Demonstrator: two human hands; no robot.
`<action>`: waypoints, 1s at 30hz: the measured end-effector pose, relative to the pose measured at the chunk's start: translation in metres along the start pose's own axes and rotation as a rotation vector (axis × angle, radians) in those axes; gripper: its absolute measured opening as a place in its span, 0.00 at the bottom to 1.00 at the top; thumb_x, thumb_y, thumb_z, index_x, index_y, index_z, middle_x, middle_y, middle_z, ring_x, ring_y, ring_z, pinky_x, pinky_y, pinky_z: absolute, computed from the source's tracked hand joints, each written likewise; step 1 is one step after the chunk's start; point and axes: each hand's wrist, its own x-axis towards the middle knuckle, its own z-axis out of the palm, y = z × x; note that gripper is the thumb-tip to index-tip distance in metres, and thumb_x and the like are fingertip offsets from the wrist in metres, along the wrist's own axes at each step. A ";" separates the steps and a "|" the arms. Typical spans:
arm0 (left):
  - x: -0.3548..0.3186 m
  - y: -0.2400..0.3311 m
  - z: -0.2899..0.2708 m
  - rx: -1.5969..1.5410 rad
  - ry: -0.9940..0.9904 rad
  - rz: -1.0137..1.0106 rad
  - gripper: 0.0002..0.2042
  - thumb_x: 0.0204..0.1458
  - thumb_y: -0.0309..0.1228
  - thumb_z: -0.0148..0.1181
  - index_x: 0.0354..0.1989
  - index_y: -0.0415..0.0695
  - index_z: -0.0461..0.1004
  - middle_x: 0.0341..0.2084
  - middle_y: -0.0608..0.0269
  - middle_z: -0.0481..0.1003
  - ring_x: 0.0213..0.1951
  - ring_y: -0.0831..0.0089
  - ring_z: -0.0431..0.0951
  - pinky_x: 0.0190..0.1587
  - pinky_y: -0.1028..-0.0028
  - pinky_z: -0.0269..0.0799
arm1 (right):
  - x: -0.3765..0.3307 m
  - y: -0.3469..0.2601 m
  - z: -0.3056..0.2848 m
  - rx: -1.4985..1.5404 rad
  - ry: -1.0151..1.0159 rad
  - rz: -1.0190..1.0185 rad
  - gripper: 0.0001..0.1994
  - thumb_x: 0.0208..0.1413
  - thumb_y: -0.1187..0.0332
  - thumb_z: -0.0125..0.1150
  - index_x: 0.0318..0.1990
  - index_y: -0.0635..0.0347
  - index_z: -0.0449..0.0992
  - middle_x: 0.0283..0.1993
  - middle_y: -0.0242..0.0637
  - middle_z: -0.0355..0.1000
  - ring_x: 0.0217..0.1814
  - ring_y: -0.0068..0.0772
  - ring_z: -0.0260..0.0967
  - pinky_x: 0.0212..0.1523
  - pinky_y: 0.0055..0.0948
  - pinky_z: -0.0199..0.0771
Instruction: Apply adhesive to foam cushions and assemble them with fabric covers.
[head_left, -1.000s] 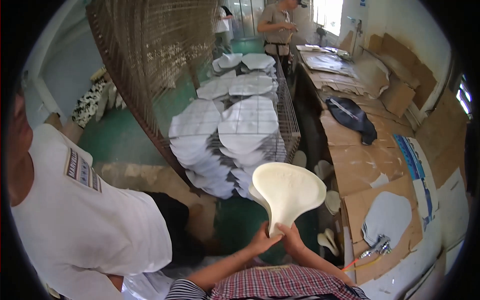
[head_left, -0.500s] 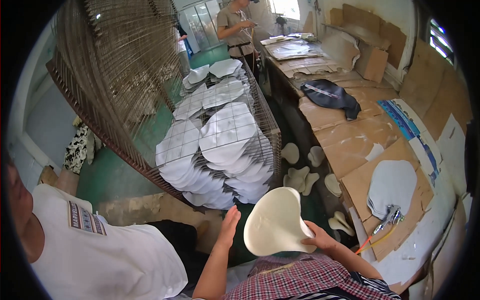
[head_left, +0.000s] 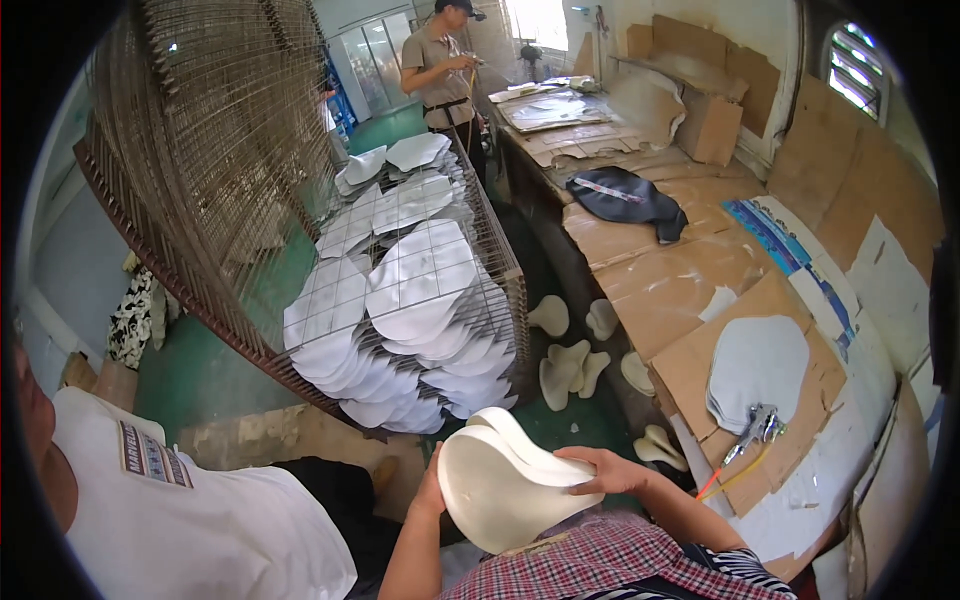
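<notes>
The right hand [head_left: 605, 472] is closed on the narrow end of a cream saddle-shaped piece [head_left: 500, 495], its thumb on the upper side. The left hand [head_left: 430, 485] touches the wide edge; one cannot tell if its fingers close around it. The piece seems doubled, with a second layer against it, and is on the near side of the wire rack [head_left: 519, 290].

In this rack are lying overlapping stacks of pale grey sheets [head_left: 425, 275]. To the right of the rack, on the floor, are more cream pieces [head_left: 565, 375]. Further right of it is a table [head_left: 680, 300] covered with cardboard, which bears a dark cloth [head_left: 625, 200] and a metal spray gun [head_left: 762, 425], partly over a pale sheet pile [head_left: 757, 365].

Left of the rack and nearer, a person in a white shirt [head_left: 200, 510] is seen. Beyond the rack, a person in a beige shirt [head_left: 440, 80] stands.
</notes>
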 end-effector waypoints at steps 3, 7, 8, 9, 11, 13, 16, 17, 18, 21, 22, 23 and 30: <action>-0.004 0.003 0.001 -0.146 0.035 -0.214 0.28 0.57 0.54 0.41 0.56 0.45 0.66 0.50 0.60 0.71 0.50 0.63 0.72 0.54 0.65 0.67 | 0.000 0.001 0.000 0.024 -0.031 -0.029 0.33 0.42 0.70 0.68 0.59 0.62 0.62 0.57 0.40 0.65 0.57 0.31 0.61 0.59 0.26 0.58; -0.008 -0.001 0.000 -0.184 0.048 -0.138 0.27 0.57 0.52 0.42 0.56 0.45 0.65 0.50 0.60 0.71 0.50 0.64 0.72 0.53 0.65 0.68 | 0.009 -0.005 0.011 0.142 0.024 -0.042 0.35 0.40 0.77 0.68 0.59 0.63 0.62 0.56 0.38 0.64 0.57 0.27 0.60 0.59 0.24 0.57; -0.011 0.002 -0.005 -0.191 0.039 -0.126 0.26 0.58 0.52 0.42 0.56 0.45 0.65 0.50 0.60 0.71 0.50 0.65 0.72 0.53 0.65 0.68 | 0.012 -0.006 0.012 0.171 0.079 -0.078 0.35 0.40 0.78 0.67 0.59 0.64 0.61 0.56 0.37 0.64 0.58 0.26 0.59 0.59 0.24 0.56; -0.013 -0.003 -0.005 -0.196 0.030 -0.114 0.26 0.58 0.51 0.42 0.57 0.45 0.65 0.50 0.60 0.71 0.50 0.65 0.72 0.53 0.66 0.68 | 0.005 -0.002 0.014 0.296 0.102 -0.038 0.35 0.40 0.78 0.67 0.60 0.64 0.61 0.57 0.38 0.63 0.58 0.27 0.59 0.60 0.25 0.55; -0.014 -0.007 -0.005 -0.191 0.019 -0.073 0.25 0.58 0.50 0.43 0.57 0.45 0.65 0.50 0.60 0.71 0.50 0.66 0.72 0.53 0.66 0.68 | 0.001 0.000 0.016 0.287 0.104 -0.034 0.35 0.40 0.77 0.67 0.60 0.64 0.60 0.57 0.38 0.63 0.59 0.28 0.59 0.60 0.25 0.55; -0.013 -0.004 -0.007 -0.182 0.009 -0.043 0.24 0.58 0.48 0.43 0.57 0.45 0.65 0.50 0.61 0.71 0.50 0.67 0.72 0.52 0.66 0.68 | 0.004 -0.005 0.013 0.249 0.114 -0.029 0.36 0.42 0.74 0.66 0.62 0.63 0.57 0.59 0.39 0.61 0.61 0.31 0.58 0.61 0.26 0.54; -0.017 -0.010 -0.007 -0.158 0.002 -0.017 0.23 0.58 0.46 0.44 0.57 0.45 0.64 0.50 0.61 0.71 0.50 0.68 0.72 0.52 0.67 0.69 | 0.001 0.006 0.012 0.202 0.082 -0.095 0.37 0.42 0.73 0.68 0.62 0.62 0.58 0.58 0.41 0.62 0.59 0.30 0.59 0.60 0.27 0.56; -0.014 -0.010 -0.004 -0.146 0.005 -0.014 0.23 0.58 0.46 0.44 0.57 0.45 0.64 0.50 0.61 0.71 0.50 0.68 0.72 0.52 0.67 0.69 | -0.002 0.003 0.011 0.237 0.074 -0.059 0.37 0.42 0.73 0.68 0.62 0.62 0.57 0.58 0.41 0.62 0.59 0.30 0.59 0.60 0.27 0.56; -0.014 -0.011 -0.003 -0.128 0.006 -0.011 0.22 0.59 0.45 0.44 0.57 0.45 0.64 0.50 0.61 0.70 0.50 0.68 0.72 0.52 0.67 0.69 | -0.003 -0.005 0.007 0.275 0.071 -0.026 0.37 0.42 0.73 0.68 0.62 0.62 0.57 0.58 0.40 0.61 0.59 0.30 0.58 0.60 0.27 0.56; -0.017 -0.012 -0.006 -0.066 -0.003 -0.011 0.21 0.59 0.43 0.45 0.57 0.46 0.64 0.51 0.62 0.70 0.49 0.70 0.72 0.51 0.68 0.69 | -0.007 -0.001 0.006 0.294 0.062 0.007 0.35 0.42 0.74 0.66 0.61 0.63 0.59 0.56 0.39 0.64 0.57 0.30 0.61 0.59 0.27 0.58; -0.017 -0.014 -0.006 -0.044 -0.013 -0.016 0.21 0.59 0.42 0.45 0.57 0.46 0.64 0.51 0.62 0.70 0.49 0.70 0.72 0.51 0.68 0.69 | -0.009 0.003 0.005 0.340 0.045 0.049 0.34 0.42 0.75 0.65 0.60 0.63 0.60 0.55 0.38 0.66 0.57 0.29 0.61 0.58 0.27 0.59; -0.019 -0.015 -0.006 -0.020 -0.020 -0.021 0.21 0.59 0.42 0.46 0.57 0.46 0.64 0.51 0.62 0.70 0.49 0.70 0.72 0.51 0.68 0.70 | -0.011 0.011 0.005 0.352 0.058 0.051 0.34 0.42 0.75 0.65 0.60 0.63 0.60 0.55 0.38 0.66 0.57 0.29 0.61 0.58 0.27 0.59; 0.003 0.021 0.000 0.328 0.236 0.201 0.21 0.53 0.42 0.55 0.53 0.47 0.66 0.41 0.66 0.73 0.40 0.76 0.73 0.40 0.76 0.67 | -0.025 0.091 0.006 0.725 0.404 0.220 0.27 0.46 0.74 0.65 0.56 0.62 0.66 0.49 0.35 0.69 0.51 0.27 0.66 0.53 0.27 0.64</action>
